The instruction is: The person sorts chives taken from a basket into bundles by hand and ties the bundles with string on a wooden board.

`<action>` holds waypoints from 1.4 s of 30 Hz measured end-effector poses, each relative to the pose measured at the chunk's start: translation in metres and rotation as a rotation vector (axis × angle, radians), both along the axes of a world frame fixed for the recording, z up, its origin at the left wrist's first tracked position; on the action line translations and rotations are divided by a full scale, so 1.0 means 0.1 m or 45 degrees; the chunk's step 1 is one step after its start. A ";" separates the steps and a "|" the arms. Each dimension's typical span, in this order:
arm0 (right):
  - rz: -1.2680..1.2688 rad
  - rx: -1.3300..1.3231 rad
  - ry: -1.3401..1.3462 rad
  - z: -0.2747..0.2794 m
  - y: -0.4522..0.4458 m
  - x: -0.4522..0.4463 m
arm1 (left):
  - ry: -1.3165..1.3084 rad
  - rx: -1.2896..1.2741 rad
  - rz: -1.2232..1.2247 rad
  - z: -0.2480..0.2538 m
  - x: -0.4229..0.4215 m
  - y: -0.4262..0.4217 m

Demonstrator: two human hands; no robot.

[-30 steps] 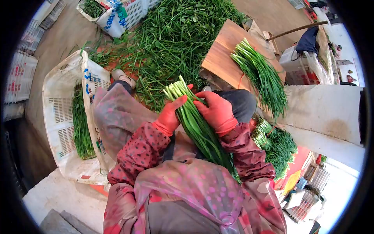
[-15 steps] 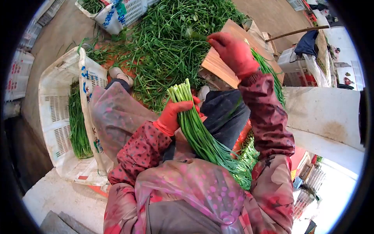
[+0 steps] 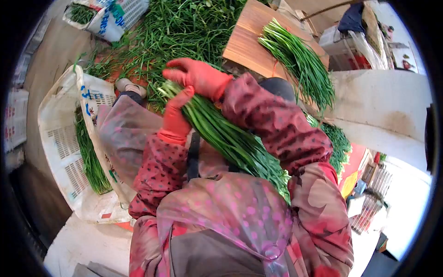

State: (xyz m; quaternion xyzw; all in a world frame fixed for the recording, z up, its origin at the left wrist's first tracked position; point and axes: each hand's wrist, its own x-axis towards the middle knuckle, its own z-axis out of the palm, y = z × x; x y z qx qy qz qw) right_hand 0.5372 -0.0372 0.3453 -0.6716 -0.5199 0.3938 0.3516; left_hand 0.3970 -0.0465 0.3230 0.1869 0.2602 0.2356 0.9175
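Note:
A thick bunch of green chives (image 3: 226, 134) lies slanted across my lap, its pale cut ends up at the left and its leaves trailing down to the right. My left hand (image 3: 176, 115), in a red rubber glove, is closed around the bunch near those ends. Over the upper side of the bunch lies my right hand (image 3: 200, 78), gloved the same way, with its fingers stretched out beside the pale ends. Whether its palm presses on the stems is hard to see. A second bunch of chives (image 3: 300, 64) rests on a wooden board (image 3: 247, 37) at the upper right.
Loose greens (image 3: 184, 32) are heaped on the floor ahead. At my left stands a white plastic crate (image 3: 57, 134) with chives (image 3: 90, 157) inside. Another white crate (image 3: 131, 18) is at the top left. More greens (image 3: 338, 143) lie at my right, below a pale ledge (image 3: 378, 101).
My right hand has come down and left from above the board to the held bunch. The bunch and my left hand have shifted left in view. The board's bunch is now uncovered.

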 end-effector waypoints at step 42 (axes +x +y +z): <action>0.448 -0.352 0.510 -1.17 -0.70 -0.98 | -0.213 0.840 1.114 1.47 -2.46 0.92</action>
